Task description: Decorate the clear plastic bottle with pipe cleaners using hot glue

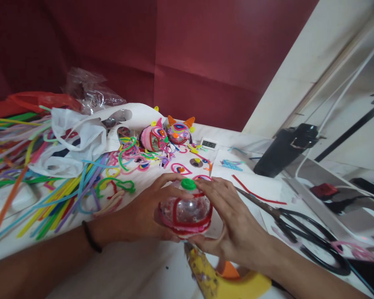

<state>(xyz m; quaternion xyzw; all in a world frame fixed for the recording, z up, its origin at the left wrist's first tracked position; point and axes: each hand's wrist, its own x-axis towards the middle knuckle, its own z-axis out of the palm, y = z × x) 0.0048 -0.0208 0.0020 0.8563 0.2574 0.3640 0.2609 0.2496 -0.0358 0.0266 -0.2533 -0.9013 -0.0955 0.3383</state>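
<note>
Between my two hands is a clear plastic ball (190,210) with a green cap on top and red and pink pipe cleaner strips round it. My left hand (146,205) curls round its left side, fingers over the upper part. My right hand (227,211) grips the right side, with fingertips near the green cap and the thumb low at the front. Just below the ball lies a yellow glue gun (233,284), partly hidden by my right forearm. Scissors (286,218) with black handles rest to the right of my right hand.
Loose pipe cleaners (59,205) cover the left of the table. Two decorated balls (154,138) stand at the back, near a small digital display (208,143). A red pipe cleaner (258,191) lies by the scissors. A dark cylindrical container (283,149) is at right.
</note>
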